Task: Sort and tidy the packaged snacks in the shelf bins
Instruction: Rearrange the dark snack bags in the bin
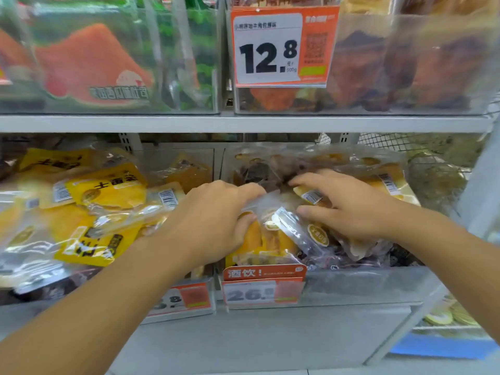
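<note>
Yellow packets (105, 190) heap loosely in the left bin; the left hand (216, 220) pinches a clear snack pack (273, 234) in the right bin (365, 282), the right hand (349, 204) pressing flat beside it; tugging could spill neighbours over the rim

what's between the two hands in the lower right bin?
Head view: a clear snack packet, gripped by the left hand, touched by the right hand.

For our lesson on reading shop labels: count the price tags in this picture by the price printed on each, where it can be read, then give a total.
Tag reading 12.8, upper shelf: 1
Tag starting 26, cut off by glare, lower bin: 1
Tag with only .8 showing, behind the left forearm: 1
Total: 3
</note>
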{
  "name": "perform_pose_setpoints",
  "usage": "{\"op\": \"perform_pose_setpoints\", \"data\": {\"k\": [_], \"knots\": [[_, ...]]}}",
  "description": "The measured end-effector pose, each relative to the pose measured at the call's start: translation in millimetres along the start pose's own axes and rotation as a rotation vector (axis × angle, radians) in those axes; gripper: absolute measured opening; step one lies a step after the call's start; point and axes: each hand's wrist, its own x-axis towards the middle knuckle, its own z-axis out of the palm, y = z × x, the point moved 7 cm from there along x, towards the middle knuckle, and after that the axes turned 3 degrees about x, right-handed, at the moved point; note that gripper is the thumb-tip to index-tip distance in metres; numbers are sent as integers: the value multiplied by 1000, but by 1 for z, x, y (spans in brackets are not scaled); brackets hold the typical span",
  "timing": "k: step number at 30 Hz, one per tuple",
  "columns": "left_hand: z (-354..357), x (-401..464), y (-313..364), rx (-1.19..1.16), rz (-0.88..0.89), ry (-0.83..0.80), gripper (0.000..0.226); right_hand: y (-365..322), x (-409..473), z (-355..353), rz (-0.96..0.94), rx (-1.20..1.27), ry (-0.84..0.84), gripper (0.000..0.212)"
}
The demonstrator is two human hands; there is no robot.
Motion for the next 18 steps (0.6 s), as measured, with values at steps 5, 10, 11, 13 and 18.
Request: {"op": "perform_pose_setpoints", "data": {"k": [5,10,11,13,18], "knots": [[0,1,-2,-52,-16,-11,14,-17,6,-21,-72,54,144,70],[-1,1,0,-95,42,-46,23,-39,45,-5,-105,199,53,60],[1,1,-1,-98,47,-61,26,-34,58,-3,-57,219,49,54],[4,0,-3,-98,63,-64,31,-26,84,5,6,90,-33,56],[5,-1,-8,-170,106,-66,21,-20,115,16,-9,73,-297,76]]}}
